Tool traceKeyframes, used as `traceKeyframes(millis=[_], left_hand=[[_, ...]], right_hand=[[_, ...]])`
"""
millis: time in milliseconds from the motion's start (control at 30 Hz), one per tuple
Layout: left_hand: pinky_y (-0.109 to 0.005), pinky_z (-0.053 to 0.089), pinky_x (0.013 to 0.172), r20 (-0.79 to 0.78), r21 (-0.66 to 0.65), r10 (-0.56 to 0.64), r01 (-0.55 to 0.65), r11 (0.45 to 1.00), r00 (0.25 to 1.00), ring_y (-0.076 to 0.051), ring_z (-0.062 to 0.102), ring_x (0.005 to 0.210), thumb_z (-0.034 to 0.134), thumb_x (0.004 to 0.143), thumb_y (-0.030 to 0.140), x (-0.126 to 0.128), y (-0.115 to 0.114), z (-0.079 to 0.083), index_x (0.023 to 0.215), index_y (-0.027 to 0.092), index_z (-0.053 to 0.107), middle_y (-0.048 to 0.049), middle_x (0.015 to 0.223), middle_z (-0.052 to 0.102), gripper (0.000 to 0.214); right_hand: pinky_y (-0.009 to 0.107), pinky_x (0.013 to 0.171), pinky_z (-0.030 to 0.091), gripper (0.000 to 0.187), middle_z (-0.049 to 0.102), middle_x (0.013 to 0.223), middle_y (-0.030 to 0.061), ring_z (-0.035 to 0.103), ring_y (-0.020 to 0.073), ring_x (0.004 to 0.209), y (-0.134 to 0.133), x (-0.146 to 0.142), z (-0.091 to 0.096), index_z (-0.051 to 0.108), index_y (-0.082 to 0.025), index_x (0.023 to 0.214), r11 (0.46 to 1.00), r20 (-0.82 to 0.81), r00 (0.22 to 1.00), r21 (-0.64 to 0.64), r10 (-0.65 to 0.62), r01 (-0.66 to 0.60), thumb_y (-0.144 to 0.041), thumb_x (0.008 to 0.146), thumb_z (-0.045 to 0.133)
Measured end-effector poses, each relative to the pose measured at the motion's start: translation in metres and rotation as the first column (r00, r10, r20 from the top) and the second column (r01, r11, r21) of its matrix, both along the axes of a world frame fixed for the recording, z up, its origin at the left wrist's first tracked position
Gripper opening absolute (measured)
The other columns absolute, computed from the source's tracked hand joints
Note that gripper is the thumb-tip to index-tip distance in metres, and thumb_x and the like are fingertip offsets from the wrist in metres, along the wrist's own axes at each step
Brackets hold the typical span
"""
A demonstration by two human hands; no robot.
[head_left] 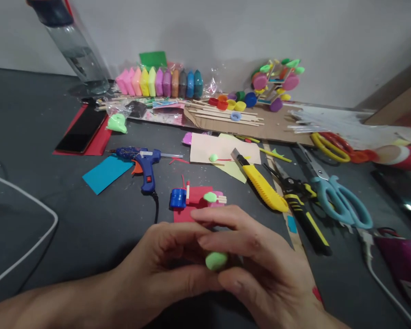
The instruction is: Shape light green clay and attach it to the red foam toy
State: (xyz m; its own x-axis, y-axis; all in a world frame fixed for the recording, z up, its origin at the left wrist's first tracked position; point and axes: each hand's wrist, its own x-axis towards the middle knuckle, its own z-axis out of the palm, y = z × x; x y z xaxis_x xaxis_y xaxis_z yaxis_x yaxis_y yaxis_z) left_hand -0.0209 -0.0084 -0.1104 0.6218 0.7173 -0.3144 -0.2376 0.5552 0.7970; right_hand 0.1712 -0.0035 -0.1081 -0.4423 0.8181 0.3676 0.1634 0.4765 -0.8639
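Light-green rounded clay piece between both hands, unplaced.
The left hand and right hand curl around one piece; contact is partly hidden, so which hand grips it cannot be told. Done: one light-green oval at the red rectangular card, beside one blue cylinder. Left: the piece between the hands. Beyond: one blue glue gun, one yellow plastic cutter.

Craft desk, glue gun, blue scissors
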Motion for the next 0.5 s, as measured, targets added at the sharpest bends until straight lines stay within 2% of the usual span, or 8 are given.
traceKeyframes(millis=[100, 200, 367, 433, 500], left_hand=[[-0.022, 0.051, 0.072, -0.158, 0.230, 0.059, -0.022, 0.973, 0.986, -0.014, 0.062, 0.081, 0.070, 0.092, 0.043, -0.0037, 0.0007, -0.0013, 0.101, 0.022, 0.079, -0.0015, 0.090, 0.073, 0.024], [-0.022, 0.049, 0.066, -0.322, 0.447, 0.124, 0.035, 0.894, 0.939, -0.014, 0.060, 0.074, 0.064, 0.097, 0.038, -0.0056, 0.0027, -0.0019, 0.098, 0.021, 0.078, -0.0025, 0.084, 0.074, 0.022], [-0.022, 0.054, 0.076, -0.331, 0.599, 0.297, -0.043, 0.799, 0.896, -0.016, 0.071, 0.085, 0.070, 0.093, 0.026, -0.0057, 0.0020, -0.0045, 0.112, 0.026, 0.075, -0.0021, 0.103, 0.079, 0.020], [-0.021, 0.053, 0.075, -0.368, 0.647, 0.315, -0.002, 0.763, 0.875, -0.015, 0.071, 0.081, 0.069, 0.094, 0.025, -0.0068, 0.0019, -0.0051, 0.110, 0.026, 0.075, -0.0011, 0.096, 0.080, 0.017], [-0.021, 0.051, 0.068, -0.416, 0.680, 0.290, 0.082, 0.729, 0.862, -0.014, 0.067, 0.072, 0.063, 0.097, 0.026, -0.0084, 0.0030, -0.0047, 0.102, 0.023, 0.077, -0.0016, 0.086, 0.078, 0.015]], right_hand=[[0.038, 0.096, 0.060, 0.026, 0.071, 0.126, 0.0088, 0.068, 0.0232, 0.116, 0.0005, 0.0010, -0.0008, 0.066, -0.025, 0.123, 0.999, -0.013, 0.999, -0.009, -0.036, 0.036, -0.038, 0.101, 0.061], [0.033, 0.093, 0.061, 0.016, 0.074, 0.119, 0.0054, 0.071, 0.0207, 0.110, 0.0034, 0.0001, -0.0016, 0.070, -0.026, 0.110, 0.994, -0.014, 0.994, -0.022, -0.107, 0.107, -0.022, 0.095, 0.070], [0.033, 0.090, 0.062, 0.013, 0.075, 0.114, 0.0041, 0.072, 0.0203, 0.106, 0.0065, -0.0039, -0.0007, 0.071, -0.027, 0.099, 0.984, -0.037, 0.987, -0.093, -0.154, 0.150, -0.017, 0.091, 0.072], [0.032, 0.092, 0.062, 0.015, 0.075, 0.115, 0.0037, 0.071, 0.0199, 0.110, 0.0062, -0.0037, -0.0006, 0.071, -0.028, 0.104, 0.984, -0.034, 0.989, -0.119, -0.141, 0.136, -0.019, 0.092, 0.071], [0.032, 0.095, 0.060, 0.018, 0.075, 0.118, 0.0034, 0.070, 0.0198, 0.113, 0.0058, -0.0027, -0.0008, 0.070, -0.028, 0.110, 0.986, -0.035, 0.994, -0.141, -0.100, 0.094, -0.022, 0.093, 0.071]])
